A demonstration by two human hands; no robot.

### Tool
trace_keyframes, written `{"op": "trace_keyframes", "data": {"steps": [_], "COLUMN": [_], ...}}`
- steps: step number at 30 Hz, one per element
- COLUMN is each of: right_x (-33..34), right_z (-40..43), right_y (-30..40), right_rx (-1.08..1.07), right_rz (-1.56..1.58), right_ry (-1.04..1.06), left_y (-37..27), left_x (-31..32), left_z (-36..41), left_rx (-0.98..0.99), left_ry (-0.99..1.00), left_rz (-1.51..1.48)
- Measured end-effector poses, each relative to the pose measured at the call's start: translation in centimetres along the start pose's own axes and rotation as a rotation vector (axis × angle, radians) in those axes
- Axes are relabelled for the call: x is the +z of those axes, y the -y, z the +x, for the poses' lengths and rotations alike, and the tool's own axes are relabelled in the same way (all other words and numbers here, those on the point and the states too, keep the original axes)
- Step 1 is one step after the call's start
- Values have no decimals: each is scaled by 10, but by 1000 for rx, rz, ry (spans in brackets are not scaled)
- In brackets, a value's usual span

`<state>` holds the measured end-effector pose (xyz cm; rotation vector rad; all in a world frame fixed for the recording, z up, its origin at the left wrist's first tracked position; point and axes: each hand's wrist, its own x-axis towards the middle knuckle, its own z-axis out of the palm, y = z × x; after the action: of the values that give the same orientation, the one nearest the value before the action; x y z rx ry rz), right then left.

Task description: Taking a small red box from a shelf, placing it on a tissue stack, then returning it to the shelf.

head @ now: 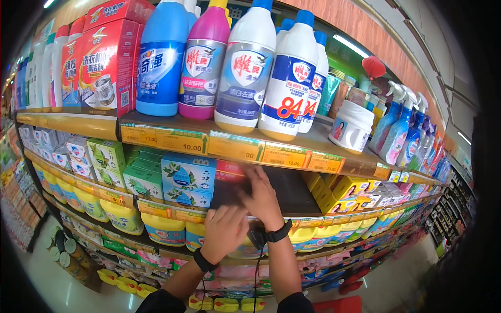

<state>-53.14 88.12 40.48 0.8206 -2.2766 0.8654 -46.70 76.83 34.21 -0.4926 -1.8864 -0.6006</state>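
Note:
My right hand (261, 195) reaches into the second shelf, over its dark surface (291, 191). Its fingers are spread and partly blurred, and their tips are near a red soap box (229, 171) set back under the upper shelf. At the shelf's front edge, my left hand (226, 231) is lower, with its fingers bent; whether anything lies under them is hidden. Left of the hands stand stacked blue soap boxes (187, 180) and green soap boxes (143, 180). To the right are yellow soap boxes (346, 191). Both wrists wear black straps.
Above, bleach bottles (244, 78), a white tub (351, 126) and spray bottles (407, 125) line the upper shelf, whose edge carries price tags (236, 146). Yellow detergent jugs (162, 229) fill the shelf below. A black cable (256, 277) hangs between my forearms.

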Motion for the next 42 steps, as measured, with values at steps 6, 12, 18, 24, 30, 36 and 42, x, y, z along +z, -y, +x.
{"op": "trace_keyframes", "data": {"steps": [6, 12, 18, 24, 30, 36, 42], "right_x": [12, 7, -41, -84, -78, -71, -54], "right_z": [0, -8, -46, -140, -275, -415, -485], "right_y": [-6, -5, 1, 13, -44, -96, -98], "right_rx": [92, -7, -165, 57, 433, 596, 174], "right_rz": [-67, -32, 320, 814, 1001, 930, 859], "right_ry": [-145, -280, -324, -133, 284, 1181, 987], "left_y": [-2, -23, -37, -79, -148, -184, -227], "left_x": [1, 3, -1, -35, -52, -29, -30], "left_z": [2, 5, 8, -30, -123, -435, -449], "left_rx": [-24, -87, -196, -532, -903, -1003, -1032], "left_ry": [-19, -48, 47, 94, 708, 1287, 1444], "left_rz": [62, 94, 79, -473, -943, -651, -772]}}
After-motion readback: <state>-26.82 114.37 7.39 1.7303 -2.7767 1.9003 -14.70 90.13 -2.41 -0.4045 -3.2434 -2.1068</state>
